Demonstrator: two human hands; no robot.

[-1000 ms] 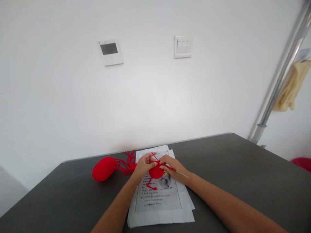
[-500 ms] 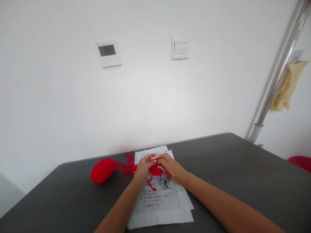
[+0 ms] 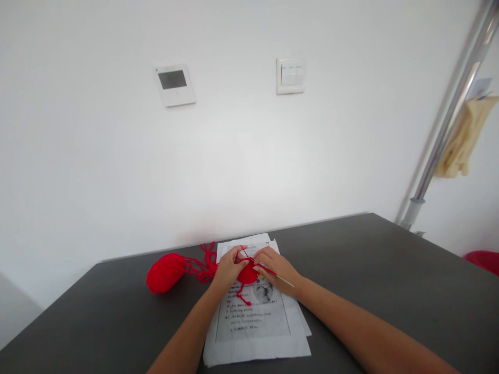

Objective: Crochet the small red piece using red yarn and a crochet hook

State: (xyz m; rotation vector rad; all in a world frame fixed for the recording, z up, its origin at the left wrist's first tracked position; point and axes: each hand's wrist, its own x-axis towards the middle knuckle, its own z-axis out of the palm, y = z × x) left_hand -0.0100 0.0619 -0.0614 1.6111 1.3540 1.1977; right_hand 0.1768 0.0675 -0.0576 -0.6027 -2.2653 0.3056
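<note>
My left hand [image 3: 229, 268] pinches the edge of a small red crochet piece [image 3: 248, 274], with a strand of red yarn running up over its fingers. Between the fingers of my right hand [image 3: 277, 268] is a thin crochet hook [image 3: 284, 280] with a red grip, its tip at the piece's upper edge. A red yarn tail hangs from the piece onto the printed papers [image 3: 257, 349] beneath both hands. To the left lies a red ball of yarn [image 3: 166, 273], joined to a loose tangle of yarn [image 3: 202, 269] beside my left hand.
The dark table [image 3: 351, 259] stands against a white wall carrying a panel with a screen [image 3: 175, 85] and a light switch [image 3: 290, 76]. A metal pole [image 3: 444, 130] rises at the right, near hanging yellowish gloves [image 3: 460, 145]. A red object [image 3: 483, 261] shows at the right edge.
My right hand has shifted slightly away from my left, and the hook has turned flatter. More of the crochet piece and a taut strand above it now show.
</note>
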